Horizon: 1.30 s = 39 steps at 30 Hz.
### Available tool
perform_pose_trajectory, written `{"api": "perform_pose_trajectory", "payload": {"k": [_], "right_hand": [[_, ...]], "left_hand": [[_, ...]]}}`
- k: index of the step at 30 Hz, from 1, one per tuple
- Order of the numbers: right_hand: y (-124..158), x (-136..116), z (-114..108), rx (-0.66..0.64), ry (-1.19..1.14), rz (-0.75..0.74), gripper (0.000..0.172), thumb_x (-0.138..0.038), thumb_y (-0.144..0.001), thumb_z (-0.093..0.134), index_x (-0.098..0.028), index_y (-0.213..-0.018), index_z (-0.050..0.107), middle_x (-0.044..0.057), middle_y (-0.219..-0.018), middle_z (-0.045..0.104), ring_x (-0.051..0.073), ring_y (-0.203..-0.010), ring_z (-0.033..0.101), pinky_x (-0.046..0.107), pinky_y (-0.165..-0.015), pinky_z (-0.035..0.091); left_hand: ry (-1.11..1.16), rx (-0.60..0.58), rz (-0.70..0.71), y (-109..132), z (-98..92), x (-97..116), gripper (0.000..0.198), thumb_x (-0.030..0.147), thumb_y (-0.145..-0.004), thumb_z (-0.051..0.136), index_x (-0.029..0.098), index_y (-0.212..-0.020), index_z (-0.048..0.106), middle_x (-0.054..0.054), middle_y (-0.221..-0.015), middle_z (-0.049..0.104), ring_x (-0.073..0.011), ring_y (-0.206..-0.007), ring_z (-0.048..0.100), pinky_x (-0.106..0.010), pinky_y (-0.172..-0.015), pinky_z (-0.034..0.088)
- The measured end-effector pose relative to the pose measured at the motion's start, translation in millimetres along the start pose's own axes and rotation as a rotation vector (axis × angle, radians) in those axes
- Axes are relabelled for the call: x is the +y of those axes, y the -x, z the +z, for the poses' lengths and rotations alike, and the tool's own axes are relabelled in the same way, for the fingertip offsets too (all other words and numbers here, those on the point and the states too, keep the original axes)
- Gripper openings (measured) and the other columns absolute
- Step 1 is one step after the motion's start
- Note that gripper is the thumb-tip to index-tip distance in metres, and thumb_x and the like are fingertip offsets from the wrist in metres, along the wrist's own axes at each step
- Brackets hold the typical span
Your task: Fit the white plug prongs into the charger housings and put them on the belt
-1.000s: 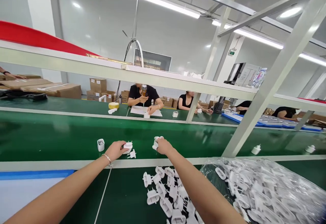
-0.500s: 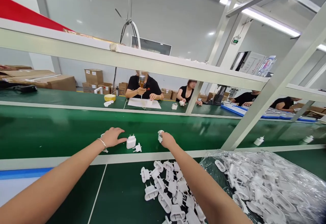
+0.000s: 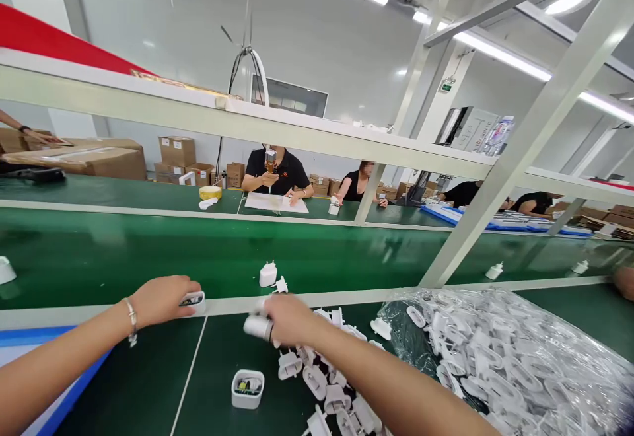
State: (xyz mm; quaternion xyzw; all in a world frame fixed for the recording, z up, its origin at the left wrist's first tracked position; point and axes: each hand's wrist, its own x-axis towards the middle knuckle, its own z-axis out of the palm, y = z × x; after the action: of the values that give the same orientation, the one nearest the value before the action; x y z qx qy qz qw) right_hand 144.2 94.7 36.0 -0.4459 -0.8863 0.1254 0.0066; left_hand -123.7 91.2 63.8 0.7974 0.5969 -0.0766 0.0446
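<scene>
A: Where are the fingers?

B: The left hand (image 3: pixel 161 302) has its fingers (image 3: pixel 185 289) curled down over a white open charger casing (image 3: pixel 194 302), which sits on the pale rail (image 3: pixel 347 297). The right hand (image 3: pixel 290 320) is closed narrowly around a white charger shell (image 3: pixel 257 327). The shell's long axis lies roughly level, and its end sticks out past the fingers toward the left hand.

A: What's just beyond the rail?

B: On the far side, a white charger body (image 3: pixel 268 275) stands upright beside a loose plug piece (image 3: pixel 281 285). The right hand is the nearer of the 2 hands to both.

A: And on the near side?

B: Under the right hand, a heap of white plug adapters (image 3: pixel 317 383) lies on the dark green belt (image 3: pixel 123 383). Another open casing (image 3: pixel 247 388), with a circuit board inside, stands just left of the heap. Farther right along the rail, a clear plastic bag (image 3: pixel 495 350) bulges with white parts.
</scene>
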Motion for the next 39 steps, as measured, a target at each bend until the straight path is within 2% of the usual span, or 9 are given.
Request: {"api": "perform_pose_trajectory", "payload": {"k": [4,6,9,14,18,25,29,34,39], "right_hand": [[-38.2,38.6,-11.4,0.088,-0.038,0.252,0.026,-0.024,-0.086,0.064,-0.014,-0.11,0.061,0.012,-0.114,0.059,0.025,-0.101,0.057,0.039,-0.085,0.047],[-44.7,50.1,-6.5,0.119,-0.109,0.323,0.027,-0.03,-0.091,0.062,-0.014,-0.112,0.058,0.01,-0.116,0.057,0.023,-0.1,0.057,0.041,-0.086,0.049],[-38.9,60.9,-0.4,0.182,-0.259,0.38,0.028,-0.032,-0.093,0.061,-0.014,-0.114,0.057,0.009,-0.117,0.056,0.022,-0.1,0.058,0.041,-0.086,0.05],[-4.7,70.7,-6.0,0.29,-0.629,0.404,0.033,-0.019,-0.092,0.049,-0.017,-0.125,0.051,0.011,-0.117,0.057,0.02,-0.098,0.06,0.035,-0.084,0.05],[38.9,55.3,-4.7,0.301,-0.991,0.309,0.037,-0.022,-0.088,0.04,-0.016,-0.124,0.048,0.009,-0.099,0.062,0.018,-0.091,0.063,0.032,-0.082,0.051],[97.2,2.4,28.7,0.399,-1.345,0.169,0.043,-0.056,-0.071,0.069,-0.019,-0.086,0.055,0.004,-0.081,0.058,0.02,-0.079,0.059,0.033,-0.074,0.051],[101.2,-10.1,50.3,0.483,-1.116,0.142,0.039,-0.056,-0.076,0.068,-0.019,-0.081,0.058,0.002,-0.075,0.057,0.019,-0.074,0.055,0.031,-0.07,0.048],[106.1,-18.7,56.6,0.287,-0.563,0.103,0.016,-0.03,-0.081,0.069,-0.02,-0.093,0.065,0.006,-0.093,0.06,0.021,-0.086,0.056,0.03,-0.077,0.045],[108.1,-21.5,54.0,0.22,-0.349,0.079,0.02,-0.017,-0.081,0.066,-0.021,-0.101,0.064,0.008,-0.101,0.059,0.022,-0.091,0.056,0.03,-0.08,0.044]], "left_hand": [[-0.026,-0.085,-0.027,23.2,1.2,13.7,0.028,0.028,-0.081,0.058,0.021,-0.106,0.068,-0.012,-0.104,0.066,-0.0334,-0.095,0.065,-0.039,-0.076,0.051],[-0.021,-0.02,-0.045,28.6,-0.8,24.7,0.037,0.028,-0.08,0.063,0.022,-0.117,0.064,-0.013,-0.116,0.063,-0.0339,-0.105,0.061,-0.042,-0.085,0.049],[0.079,0.135,0.048,38.6,0.3,52.5,0.044,0.032,-0.081,0.066,0.024,-0.123,0.059,-0.011,-0.126,0.059,-0.0324,-0.116,0.054,-0.043,-0.098,0.043],[0.341,0.04,0.355,60.1,24.7,108.2,0.058,0.032,-0.07,0.077,0.028,-0.124,0.056,-0.006,-0.122,0.061,-0.0294,-0.111,0.055,-0.038,-0.096,0.044],[0.398,0.028,0.307,67.0,36.4,130.1,0.038,0.011,-0.074,0.061,0.025,-0.11,0.061,-0.007,-0.113,0.063,-0.0271,-0.105,0.057,-0.036,-0.091,0.044],[0.598,0.005,0.293,67.8,44.0,143.5,0.026,0.015,-0.073,0.06,0.023,-0.098,0.062,-0.004,-0.105,0.062,-0.0234,-0.098,0.057,-0.031,-0.083,0.043],[0.739,0.006,0.273,61.8,57.1,144.5,0.025,0.017,-0.072,0.06,0.021,-0.096,0.061,-0.002,-0.095,0.059,-0.0188,-0.085,0.055,-0.027,-0.075,0.042],[0.782,-0.024,0.256,54.9,64.4,140.6,0.02,0.024,-0.07,0.062,0.02,-0.09,0.058,0.001,-0.083,0.055,-0.0167,-0.078,0.052,-0.024,-0.07,0.039],[0.79,-0.021,0.264,54.4,64.9,140.5,0.016,0.028,-0.069,0.061,0.02,-0.082,0.057,0.002,-0.076,0.053,-0.017,-0.076,0.051,-0.023,-0.066,0.038]]}}
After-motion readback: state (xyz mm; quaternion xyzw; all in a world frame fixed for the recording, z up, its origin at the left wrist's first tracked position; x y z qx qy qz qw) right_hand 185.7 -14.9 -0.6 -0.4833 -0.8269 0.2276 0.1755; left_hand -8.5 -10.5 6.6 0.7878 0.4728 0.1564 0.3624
